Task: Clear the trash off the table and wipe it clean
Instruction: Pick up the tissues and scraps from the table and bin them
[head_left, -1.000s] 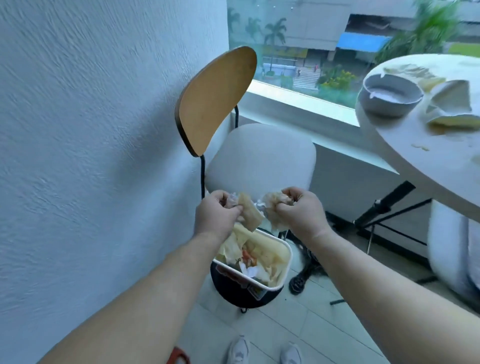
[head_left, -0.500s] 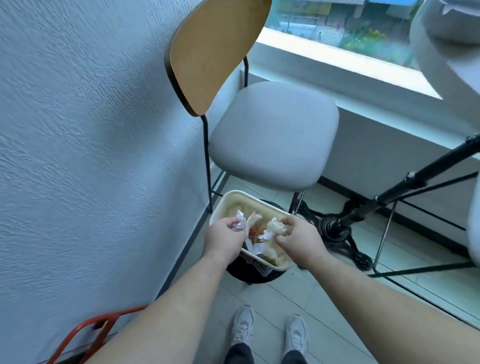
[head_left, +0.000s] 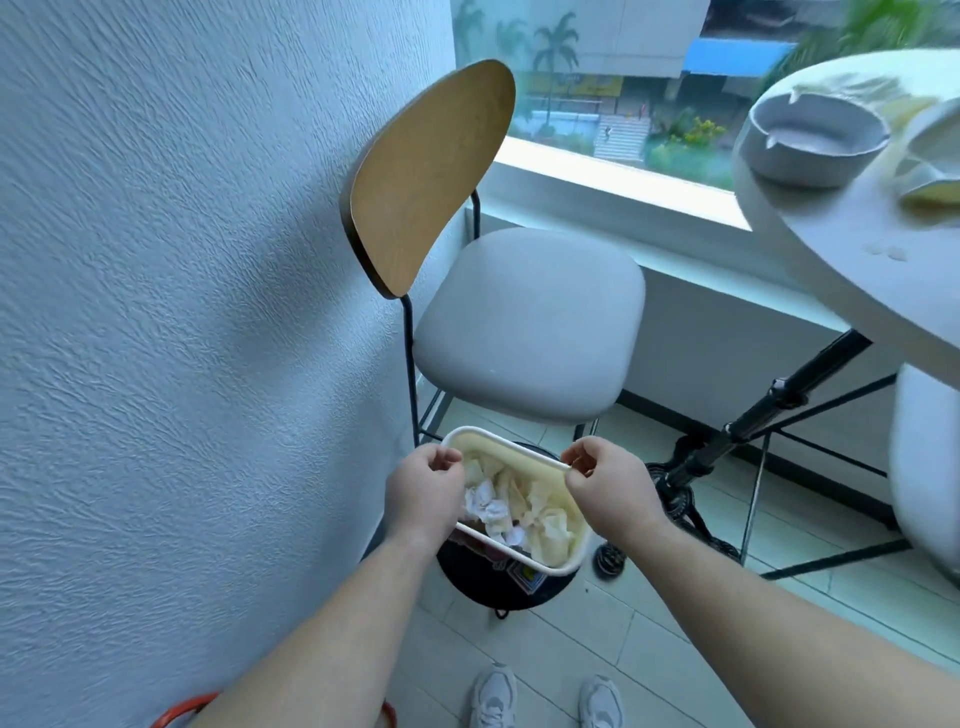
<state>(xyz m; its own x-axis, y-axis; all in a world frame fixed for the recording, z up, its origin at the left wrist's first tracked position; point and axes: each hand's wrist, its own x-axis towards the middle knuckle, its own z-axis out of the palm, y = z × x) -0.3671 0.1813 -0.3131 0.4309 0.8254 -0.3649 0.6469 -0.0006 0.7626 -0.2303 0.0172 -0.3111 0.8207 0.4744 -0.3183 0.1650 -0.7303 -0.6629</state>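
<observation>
A white takeaway container sits on top of a black trash bin on the floor under the chair. Crumpled tissues and pale scraps lie inside it. My left hand hovers over the container's left rim and my right hand over its right rim. Both have loosely curled fingers with nothing visible in them. At the upper right, the round white table carries a grey ashtray, pale scraps and crumbs.
A chair with a wooden back and grey seat stands against the textured wall. A black tripod leg slants under the table. My shoes are on the tiled floor, and a red frame lies by the wall.
The tissue and scraps my hands were gripping now lie in the container. Both hands have lifted and moved apart over its rim. My view has tilted up, showing the table again.
</observation>
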